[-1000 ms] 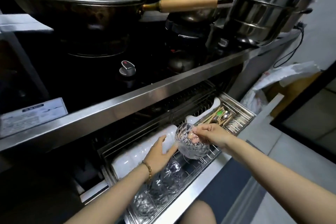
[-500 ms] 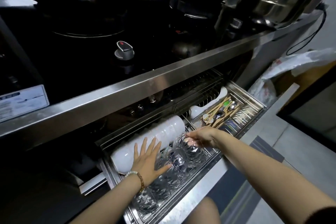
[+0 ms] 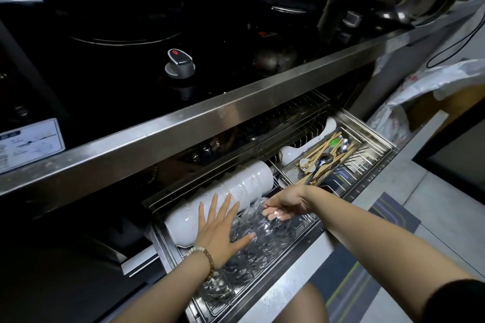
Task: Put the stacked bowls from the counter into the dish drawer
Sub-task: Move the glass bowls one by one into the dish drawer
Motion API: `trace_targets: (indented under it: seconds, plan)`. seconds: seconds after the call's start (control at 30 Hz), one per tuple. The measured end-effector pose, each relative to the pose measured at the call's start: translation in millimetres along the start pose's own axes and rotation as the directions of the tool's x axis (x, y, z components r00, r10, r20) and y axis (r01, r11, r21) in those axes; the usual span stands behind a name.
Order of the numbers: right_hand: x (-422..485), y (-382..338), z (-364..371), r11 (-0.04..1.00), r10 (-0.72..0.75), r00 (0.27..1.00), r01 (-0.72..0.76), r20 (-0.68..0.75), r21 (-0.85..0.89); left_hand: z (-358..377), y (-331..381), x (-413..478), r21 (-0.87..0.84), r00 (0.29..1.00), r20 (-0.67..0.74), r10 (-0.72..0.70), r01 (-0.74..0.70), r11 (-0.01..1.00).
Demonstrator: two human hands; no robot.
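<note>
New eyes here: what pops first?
Both hands are in the open dish drawer: the left hand lies flat, fingers spread, over the white bowls and glass bowls; the right hand grips the rightmost one's rim. A cutlery tray sits at the drawer's right; a red-marked stove knob is above.

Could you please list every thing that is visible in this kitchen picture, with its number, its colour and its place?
dish drawer: one, steel, pulled open under the counter edge.
white bowls: one row lying on its side, number unclear, white, drawer's back left.
glass bowls: one row, number unclear, clear, drawer's front left.
cutlery tray: one, steel, drawer's right, holding chopsticks and spoons.
knob: one, silver with red mark, on the black cooktop.
label: one, white, far left.
plastic bag: one, white, right side.
left hand: flat, fingers straight, across white and glass bowls.
right hand: fingers curled on the end glass bowl's rim.
</note>
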State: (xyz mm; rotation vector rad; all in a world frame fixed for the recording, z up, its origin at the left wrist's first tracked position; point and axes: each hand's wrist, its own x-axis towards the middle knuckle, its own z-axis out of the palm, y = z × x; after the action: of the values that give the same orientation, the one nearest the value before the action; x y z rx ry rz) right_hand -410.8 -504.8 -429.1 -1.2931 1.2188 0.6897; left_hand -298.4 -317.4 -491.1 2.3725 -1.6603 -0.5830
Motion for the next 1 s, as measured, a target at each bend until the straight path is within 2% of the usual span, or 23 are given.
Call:
trace_targets:
  seconds: [0.1, 0.23, 0.4, 0.43, 0.57, 0.77, 0.9, 1.0]
  plan:
    - [-2, 0, 2, 0.999, 0.012, 0.999, -0.011, 0.037, -0.032, 0, 0, 0, 0.005, 1.0, 0.002, -0.005, 0.004, 1.0]
    - [-7, -2, 5, 1.0, 0.012, 0.999, -0.012, 0.03, -0.019, 0, 0, 0, 0.005, 1.0, 0.013, -0.008, 0.008, 1.0]
    - [-18, -3, 8, 0.994, -0.023, 1.0, 0.021, -0.016, -0.107, 0, -1, 2, -0.01, 1.0, 0.024, -0.001, 0.001, 1.0]
    - [-21, -3, 9, 0.993, -0.041, 0.997, 0.035, -0.058, -0.111, -1, -1, 2, -0.028, 1.0, 0.03, 0.002, -0.001, 1.0]
    - [-21, 2, 9, 0.932, -0.2, 0.949, 0.107, -0.242, -0.347, -8, -3, 1, -0.138, 0.999, 0.036, -0.012, 0.017, 0.99]
    - [-49, -5, 11, 0.938, -0.298, 0.919, 0.233, -0.257, -0.255, -34, -3, -5, -0.36, 0.993, 0.071, -0.091, 0.111, 0.926]
    - [-90, -7, 15, 0.872, -0.451, 0.842, 0.344, -0.296, -0.349, -62, 6, -11, -0.469, 0.996, 0.046, -0.074, 0.087, 0.879]
    - [-124, -5, 20, 0.825, -0.564, 0.747, 0.493, -0.351, -0.276, -92, 16, -17, -0.514, 0.998, -0.031, -0.047, 0.025, 0.857]
